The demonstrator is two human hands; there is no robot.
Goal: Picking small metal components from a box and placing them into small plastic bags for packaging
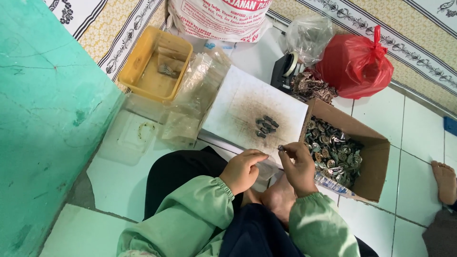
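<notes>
My right hand [299, 166] pinches a small dark metal part [281, 148] at the near edge of a stained white board [238, 102]. My left hand [243, 170] is curled beside it, fingers closed; whether it holds anything is hidden. A small pile of several dark metal parts [266, 126] lies on the board just beyond my hands. To the right stands an open cardboard box [376, 157] filled with many small round metal pieces [333, 154]. I sit on the floor with green sleeves and bare feet under my hands.
A yellow plastic tray [138, 62] and clear plastic bags [197, 88] lie left of the board. A red plastic bag [354, 64], a tape dispenser [287, 69] and a printed white sack [219, 16] sit beyond. A green wall [43, 119] rises at left. Another person's bare foot [445, 181] is at right.
</notes>
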